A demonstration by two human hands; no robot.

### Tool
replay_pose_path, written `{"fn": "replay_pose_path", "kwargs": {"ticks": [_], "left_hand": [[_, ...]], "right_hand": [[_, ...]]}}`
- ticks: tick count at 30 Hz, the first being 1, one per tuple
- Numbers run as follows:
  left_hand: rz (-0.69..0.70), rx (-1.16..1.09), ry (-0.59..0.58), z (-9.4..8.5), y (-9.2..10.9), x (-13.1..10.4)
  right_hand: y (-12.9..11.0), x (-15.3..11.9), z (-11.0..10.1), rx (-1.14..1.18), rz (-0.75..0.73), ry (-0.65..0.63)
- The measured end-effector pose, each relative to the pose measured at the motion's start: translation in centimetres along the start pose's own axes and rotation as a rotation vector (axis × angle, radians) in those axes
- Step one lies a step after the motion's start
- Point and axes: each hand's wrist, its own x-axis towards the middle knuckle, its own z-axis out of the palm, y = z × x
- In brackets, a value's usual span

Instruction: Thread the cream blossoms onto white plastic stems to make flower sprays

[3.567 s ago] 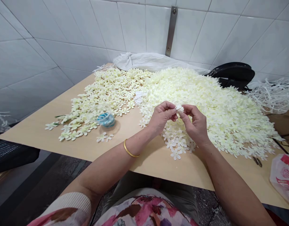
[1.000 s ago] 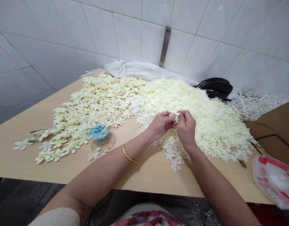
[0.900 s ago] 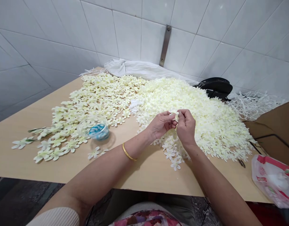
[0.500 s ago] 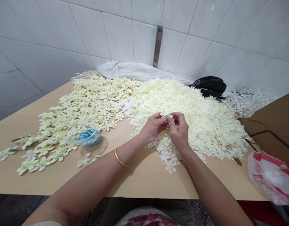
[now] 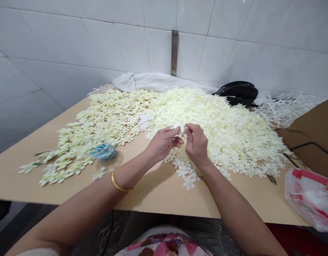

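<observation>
Just above the front of a large heap of pale cream artificial flowers [image 5: 233, 142], my two hands work close together. My left hand [image 5: 162, 142] pinches a small white artificial flower [image 5: 182, 130] between thumb and fingers. From the other side, my right hand [image 5: 197, 144] is closed in a pinch at the same flower's edge. Its fingertips hide part of the petals, and the exact grip is blurred. Under and in front of my hands, a few loose flowers [image 5: 189, 182] lie on the tabletop [image 5: 153, 197].
Flatter rows of cream flowers [image 5: 102, 110] spread to the left. Before them sits a small blue-and-white round item [image 5: 104, 152]. White cloth [image 5: 153, 81] and a black case [image 5: 237, 93] lie by the wall. At right are white strands [image 5: 284, 108], cardboard [image 5: 313, 131] and a red-and-clear plastic bag [image 5: 310, 199].
My hands have drawn slightly apart and shifted left, with white petals now showing between the fingertips. The camera view has turned a little.
</observation>
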Motion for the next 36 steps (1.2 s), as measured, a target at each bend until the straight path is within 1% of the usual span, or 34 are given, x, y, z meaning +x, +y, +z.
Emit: {"fn": "replay_pose_path", "kwargs": {"ticks": [2, 4, 6, 8, 9, 11, 14, 17, 22, 24, 27, 29, 31, 34, 36], "left_hand": [[0.014, -0.030, 0.029, 0.6, 0.3, -0.4], [0.027, -0.039, 0.070, 0.9, 0.3, -0.3], [0.052, -0.031, 0.119, 0.7, 0.1, 0.0], [0.089, -0.020, 0.149, 0.2, -0.3, 0.5], [0.110, -0.014, 0.145, -0.1, -0.5, 0.6], [0.152, -0.002, 0.096, -0.8, -0.9, 0.8], [0.187, 0.019, -0.013, -1.5, -1.3, 0.9], [0.179, 0.031, -0.061, -1.7, -1.4, 0.7], [0.153, 0.011, -0.125, -1.6, -1.8, 0.4], [0.146, 0.018, -0.128, -1.7, -2.1, 0.4], [0.136, 0.069, -0.072, -1.9, -2.2, 0.4], [0.155, 0.142, -0.040, -1.8, -2.1, 0.4], [0.193, 0.247, -0.035, -1.6, -1.9, 0.2], [0.218, 0.366, -0.048, -1.3, -2.0, 0.1], [0.189, 0.352, -0.023, -1.3, -2.0, 0.1]], "right_hand": [[-0.1, 0.1, -0.2, 0.022, 0.023, 0.028], [-0.2, 0.1, -0.4, 0.024, 0.004, 0.047], [-0.3, 0.1, -0.4, 0.003, -0.038, 0.069], [-0.4, 0.0, -0.4, -0.046, -0.096, 0.071], [-0.3, 0.0, -0.3, -0.078, -0.125, 0.054], [-0.2, -0.1, -0.2, -0.132, -0.160, 0.004], [0.0, -0.2, 0.0, -0.127, -0.136, -0.035], [0.0, -0.1, 0.0, -0.093, -0.116, -0.038], [-0.1, -0.1, -0.1, -0.142, -0.120, -0.078], [-0.2, -0.1, -0.1, -0.145, -0.105, -0.088], [-0.4, 0.1, -0.3, -0.081, -0.052, -0.071], [-0.5, 0.2, -0.4, -0.010, 0.008, -0.054], [-0.6, 0.4, -0.5, 0.078, 0.056, -0.088], [-0.8, 0.6, -0.6, 0.174, 0.071, -0.181], [-0.9, 0.7, -0.6, 0.190, 0.097, -0.151]]}}
